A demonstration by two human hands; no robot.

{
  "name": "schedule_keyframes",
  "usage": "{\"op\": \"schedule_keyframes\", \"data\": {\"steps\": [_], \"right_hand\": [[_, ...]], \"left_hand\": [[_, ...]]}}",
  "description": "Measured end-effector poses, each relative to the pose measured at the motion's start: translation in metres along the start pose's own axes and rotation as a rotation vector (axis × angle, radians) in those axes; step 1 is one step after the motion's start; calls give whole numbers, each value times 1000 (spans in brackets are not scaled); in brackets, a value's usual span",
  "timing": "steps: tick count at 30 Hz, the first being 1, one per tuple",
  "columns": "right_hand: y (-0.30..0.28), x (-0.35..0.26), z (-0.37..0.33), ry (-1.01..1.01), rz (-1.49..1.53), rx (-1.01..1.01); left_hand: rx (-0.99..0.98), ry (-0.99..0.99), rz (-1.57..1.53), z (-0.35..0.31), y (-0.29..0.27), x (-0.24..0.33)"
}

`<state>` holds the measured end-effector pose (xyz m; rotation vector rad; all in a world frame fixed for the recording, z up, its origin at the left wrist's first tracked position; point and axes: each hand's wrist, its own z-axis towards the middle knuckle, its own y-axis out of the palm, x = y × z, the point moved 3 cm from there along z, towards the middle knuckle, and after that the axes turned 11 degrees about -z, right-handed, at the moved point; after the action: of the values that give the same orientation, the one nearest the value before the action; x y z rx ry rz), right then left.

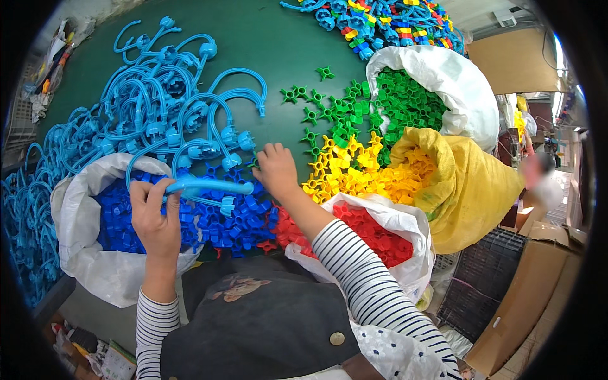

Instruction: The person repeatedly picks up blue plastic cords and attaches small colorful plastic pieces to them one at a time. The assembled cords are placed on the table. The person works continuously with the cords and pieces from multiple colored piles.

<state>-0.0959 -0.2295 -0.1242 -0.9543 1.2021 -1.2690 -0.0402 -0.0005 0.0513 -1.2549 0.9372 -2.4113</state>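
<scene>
My left hand [155,221] is closed around a light blue curved plastic tube piece [218,185], whose thick end points right. The piece is held above dark blue small plastic parts [237,218], which spill from a white sack [76,209]. To its right, my right hand [277,170] is low over the table with its fingers bent and drawn together. What its fingertips hold, if anything, is hidden. Yellow prong-shaped parts [345,168] lie to the right of that hand. A pile of light blue curved tubes [149,95] lies beyond my left hand.
Green star-shaped parts [345,107] spread from a white sack [465,95]. A yellow sack [468,190] holds yellow parts, and a white sack [421,237] near me holds red parts [373,234]. Multicoloured assembled pieces [392,25] are heaped at the table's [266,44] far side. Cardboard [522,297] stands right.
</scene>
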Motion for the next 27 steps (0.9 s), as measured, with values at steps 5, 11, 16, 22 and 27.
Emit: {"op": "schedule_keyframes", "data": {"steps": [5,11,16,22,27], "right_hand": [[-12,2,2,116,-91,-37],[-59,89,-50,456,-281,-54],[-48,101,-61,329,-323,-71],[-59,90,-48,233,-264,-130],[-75,40,-37,130,492,186]], "left_hand": [[31,-614,-841,-15,20,-3],[23,-1091,-1166,-51,65,-21],[-15,-1314,-1193,-76,113,-33],[-19,-1349,-1211,-88,130,-40],[-60,-1495,-1276,-91,133,-32]]}}
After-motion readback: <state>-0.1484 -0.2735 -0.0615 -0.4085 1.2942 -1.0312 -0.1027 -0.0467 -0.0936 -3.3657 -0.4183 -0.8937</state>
